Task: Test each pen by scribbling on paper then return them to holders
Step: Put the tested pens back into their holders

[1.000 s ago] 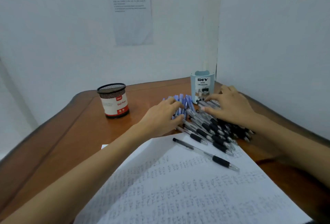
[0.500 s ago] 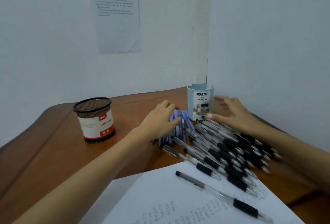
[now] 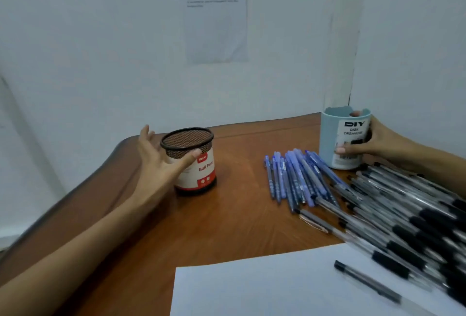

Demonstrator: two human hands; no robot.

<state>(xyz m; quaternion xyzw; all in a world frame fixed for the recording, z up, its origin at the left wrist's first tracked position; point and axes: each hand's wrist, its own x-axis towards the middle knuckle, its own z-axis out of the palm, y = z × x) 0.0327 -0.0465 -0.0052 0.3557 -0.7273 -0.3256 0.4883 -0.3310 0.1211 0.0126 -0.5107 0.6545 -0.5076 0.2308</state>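
Observation:
A black mesh pen holder [image 3: 199, 164] with a red and white label stands at the table's back left. My left hand [image 3: 156, 162] is spread beside it, thumb touching its front, fingers straight. A pale blue DIY desk organizer [image 3: 345, 139] stands at the back right. My right hand [image 3: 373, 141] grips it, thumb across the front and a fingertip over the rim. Several blue pens [image 3: 295, 179] lie in a row between the holders. A heap of black-grip pens [image 3: 408, 220] spreads to the right. One black pen [image 3: 368, 281] lies on the white paper [image 3: 264, 288].
The wooden table [image 3: 227, 225] sits in a corner of white walls. A printed sheet [image 3: 216, 13] hangs on the back wall. The table's rounded edge curves down the left side.
Both hands have left the pen piles. The left hand moved left to the mesh holder and the right hand moved back to grip the blue organizer. My view swung up and left.

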